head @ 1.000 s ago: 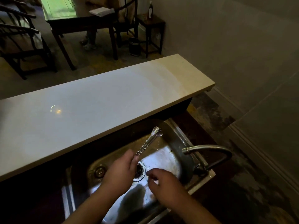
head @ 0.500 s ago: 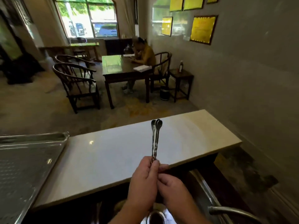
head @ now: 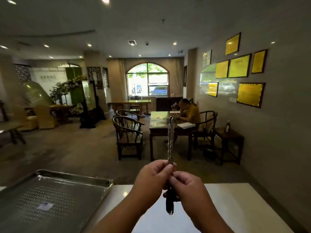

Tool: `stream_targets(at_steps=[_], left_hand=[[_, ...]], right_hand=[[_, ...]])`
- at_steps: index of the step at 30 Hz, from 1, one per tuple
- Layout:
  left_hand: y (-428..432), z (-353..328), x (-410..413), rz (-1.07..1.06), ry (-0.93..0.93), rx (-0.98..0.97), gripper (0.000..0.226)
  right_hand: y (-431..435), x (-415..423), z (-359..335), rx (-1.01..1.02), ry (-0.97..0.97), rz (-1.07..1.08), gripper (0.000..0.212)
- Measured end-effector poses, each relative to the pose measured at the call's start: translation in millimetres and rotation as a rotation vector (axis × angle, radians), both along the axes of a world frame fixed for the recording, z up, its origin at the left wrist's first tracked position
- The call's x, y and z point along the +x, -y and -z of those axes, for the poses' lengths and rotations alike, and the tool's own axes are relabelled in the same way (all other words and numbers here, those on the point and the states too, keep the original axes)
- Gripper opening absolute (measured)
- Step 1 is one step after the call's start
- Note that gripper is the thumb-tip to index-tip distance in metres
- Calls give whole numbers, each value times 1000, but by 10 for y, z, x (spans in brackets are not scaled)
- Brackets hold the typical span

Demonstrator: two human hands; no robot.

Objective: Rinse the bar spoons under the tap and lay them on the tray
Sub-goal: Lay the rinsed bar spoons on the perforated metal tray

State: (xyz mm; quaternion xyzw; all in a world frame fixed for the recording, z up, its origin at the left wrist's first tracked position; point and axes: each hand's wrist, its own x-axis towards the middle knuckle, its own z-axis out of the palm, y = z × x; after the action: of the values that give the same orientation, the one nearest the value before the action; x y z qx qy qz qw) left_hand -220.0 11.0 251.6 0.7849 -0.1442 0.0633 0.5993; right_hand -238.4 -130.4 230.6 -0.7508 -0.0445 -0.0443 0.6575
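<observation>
head view: twisted steel bar spoons upright, bowls up; both hands' fingers pinching them

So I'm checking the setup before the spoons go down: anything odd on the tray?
One thing: a small pale scrap, maybe a label, lies on the perforated tray floor at. Otherwise nothing stands out.

white counter, wooden chairs, framed plaques

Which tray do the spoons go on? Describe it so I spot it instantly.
Start at the pale counter in front of the person. At its left end sits the metal tray, beside the left hand. It is the only perforated steel sheet with a raised rim.
</observation>
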Motion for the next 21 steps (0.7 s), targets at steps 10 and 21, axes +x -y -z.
stream_targets(at_steps=[10, 21], left_hand=[[-440, -217, -26, -187, -6, 40, 13], [-2380, 98, 444, -404, -53, 76, 9]], right_hand=[[-365, 159, -68, 58, 44, -45, 23], [-1560, 256, 269, 47, -126, -6, 13]])
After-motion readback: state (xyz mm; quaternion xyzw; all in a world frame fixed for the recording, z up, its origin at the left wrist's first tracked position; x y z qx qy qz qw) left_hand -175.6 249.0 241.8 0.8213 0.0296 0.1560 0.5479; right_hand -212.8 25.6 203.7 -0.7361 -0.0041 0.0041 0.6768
